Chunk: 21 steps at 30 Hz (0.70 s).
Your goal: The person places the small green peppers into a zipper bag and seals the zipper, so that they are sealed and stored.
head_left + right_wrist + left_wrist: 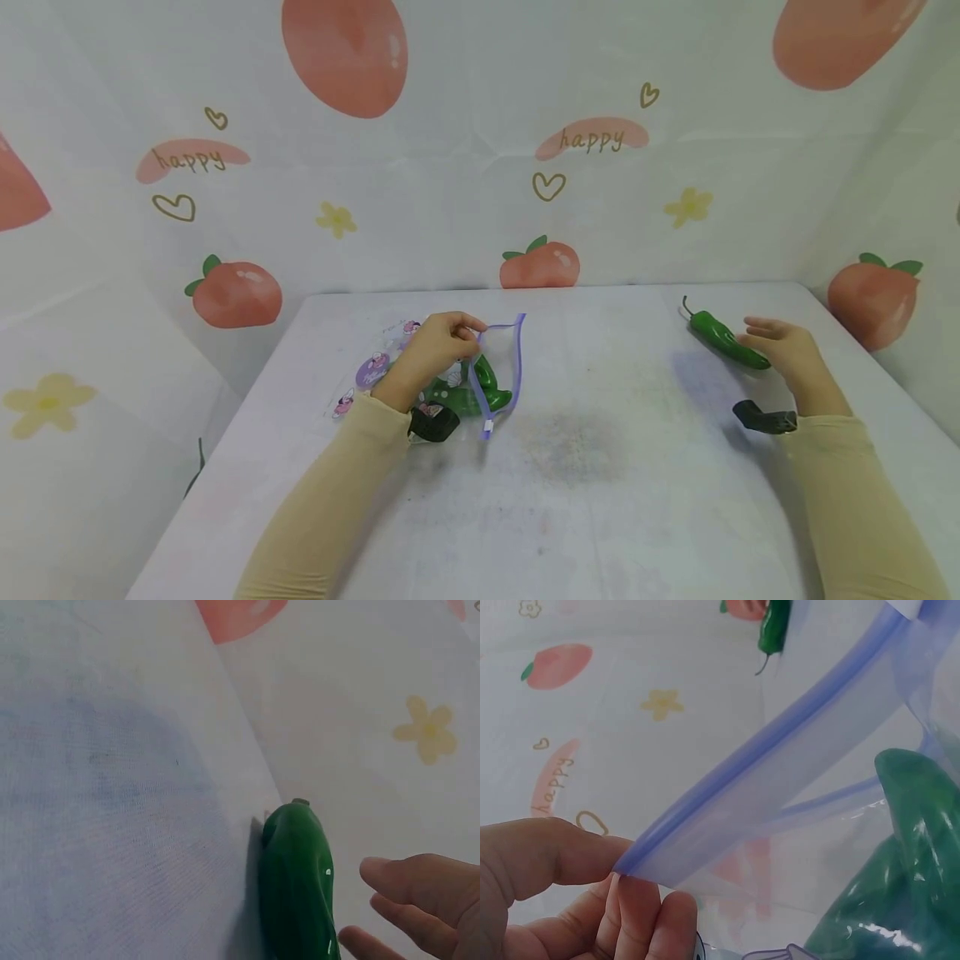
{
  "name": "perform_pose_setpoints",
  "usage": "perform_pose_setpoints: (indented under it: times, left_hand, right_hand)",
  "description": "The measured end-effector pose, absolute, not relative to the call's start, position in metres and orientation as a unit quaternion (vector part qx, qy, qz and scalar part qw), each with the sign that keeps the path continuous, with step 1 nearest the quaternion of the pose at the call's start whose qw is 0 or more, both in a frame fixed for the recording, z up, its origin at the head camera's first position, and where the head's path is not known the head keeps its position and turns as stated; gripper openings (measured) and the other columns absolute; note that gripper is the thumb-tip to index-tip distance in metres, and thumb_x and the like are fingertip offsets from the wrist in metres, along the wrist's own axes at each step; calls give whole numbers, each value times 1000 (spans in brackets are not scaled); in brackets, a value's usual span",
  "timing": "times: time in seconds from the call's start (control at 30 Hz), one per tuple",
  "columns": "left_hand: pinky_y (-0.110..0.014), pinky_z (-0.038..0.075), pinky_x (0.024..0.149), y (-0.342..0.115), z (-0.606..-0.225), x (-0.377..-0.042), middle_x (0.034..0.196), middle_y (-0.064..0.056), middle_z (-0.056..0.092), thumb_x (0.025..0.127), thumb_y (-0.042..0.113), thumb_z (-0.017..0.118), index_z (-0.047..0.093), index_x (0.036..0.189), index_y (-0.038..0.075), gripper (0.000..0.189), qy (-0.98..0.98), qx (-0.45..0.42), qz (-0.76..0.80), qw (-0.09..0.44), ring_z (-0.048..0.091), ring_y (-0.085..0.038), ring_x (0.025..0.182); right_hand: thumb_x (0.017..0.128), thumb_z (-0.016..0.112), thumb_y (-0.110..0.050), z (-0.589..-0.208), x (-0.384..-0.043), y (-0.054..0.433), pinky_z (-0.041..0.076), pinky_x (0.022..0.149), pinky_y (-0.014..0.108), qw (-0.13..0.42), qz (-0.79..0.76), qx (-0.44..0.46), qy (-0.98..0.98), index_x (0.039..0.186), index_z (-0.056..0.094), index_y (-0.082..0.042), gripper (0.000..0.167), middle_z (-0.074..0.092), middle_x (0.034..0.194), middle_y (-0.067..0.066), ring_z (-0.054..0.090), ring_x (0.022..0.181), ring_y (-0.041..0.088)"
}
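My left hand (442, 346) pinches the purple rim of a clear zip bag (727, 802) between thumb and fingertips. The bag's mouth gapes towards the right, and shiny green peppers (487, 383) lie inside it. Close up in the left wrist view, the thumb presses the rim's corner. At the right of the table lies a green chili pepper (723, 337) with a thin curved stem. Beside its lower end hovers my right hand (783, 354), thumb and fingers apart. The right wrist view shows the pepper (296, 885) left of the fingertips, with nothing in their grasp.
The white table (600, 517) has a greyish smudge near its middle. Behind it rises a white cloth (450, 200) printed with peaches, hearts and flowers. A black strap piece (765, 417) sits at the right wrist, another (433, 423) at the left.
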<state>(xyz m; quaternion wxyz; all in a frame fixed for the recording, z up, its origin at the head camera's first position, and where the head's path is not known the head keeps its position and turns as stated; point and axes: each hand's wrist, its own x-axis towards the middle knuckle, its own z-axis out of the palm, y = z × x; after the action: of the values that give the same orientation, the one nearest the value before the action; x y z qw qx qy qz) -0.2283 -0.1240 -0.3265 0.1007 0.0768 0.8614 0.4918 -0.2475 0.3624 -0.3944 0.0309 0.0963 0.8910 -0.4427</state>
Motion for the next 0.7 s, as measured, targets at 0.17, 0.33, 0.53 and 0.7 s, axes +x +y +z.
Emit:
perform_pose_setpoints:
  times: [0.17, 0.33, 0.53, 0.7]
  left_hand:
    - [-43, 48, 83, -124, -326, -228, 87, -5, 60, 85, 6, 60, 65, 116, 7, 32, 861, 77, 492, 103, 55, -19, 79]
    - [-43, 48, 82, -125, -328, -230, 84, -4, 58, 84, 4, 60, 65, 116, 4, 32, 856, 79, 502, 100, 53, -18, 76]
    - [-40, 48, 80, -124, -328, -229, 82, -4, 57, 83, 2, 60, 65, 114, 3, 32, 853, 79, 507, 97, 52, -17, 75]
    - [-44, 48, 83, -124, -328, -228, 84, -4, 57, 84, 2, 61, 65, 115, 4, 31, 854, 74, 505, 99, 52, -18, 77]
  right_hand:
    - [96, 54, -40, -396, -249, 363, 13, 106, 72, 82, -441, 105, 887, 150, 20, 2, 77, 18, 151, 32, 7, 141, 54]
    - [92, 60, -42, -397, -251, 364, 12, 106, 71, 122, -434, 112, 886, 152, 15, -2, 86, 11, 153, 30, 5, 141, 55]
    - [91, 62, -36, -399, -251, 363, 15, 107, 69, 117, -414, 108, 896, 151, 16, 0, 84, 14, 151, 33, 13, 138, 57]
    - [89, 65, -26, -404, -251, 363, 18, 107, 67, 95, -404, 101, 904, 149, 21, 4, 80, 19, 148, 36, 19, 135, 56]
